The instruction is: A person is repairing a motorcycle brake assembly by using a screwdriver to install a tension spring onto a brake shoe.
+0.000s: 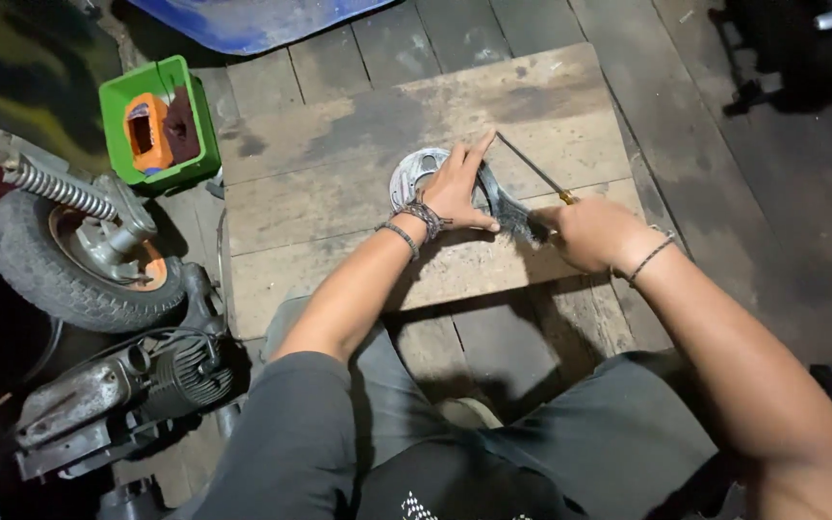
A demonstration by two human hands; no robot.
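Observation:
A round grey metal disc with cut-outs (410, 176) lies flat on a worn wooden board (339, 125). My left hand (455, 188) presses down on the disc with its fingers spread. My right hand (589, 231) is closed around the handle of a thin screwdriver (529, 169), whose long shaft slants up to the disc's far edge by my left fingertips. A dark metal part (512, 214) lies between my two hands, partly hidden by them. Both wrists wear braided bands.
A green plastic box (158, 117) holding an orange part stands at the board's left corner. A small wheel with a spring shock (79, 241) and a small engine (127, 390) lie on the floor at left. Plank flooring extends right.

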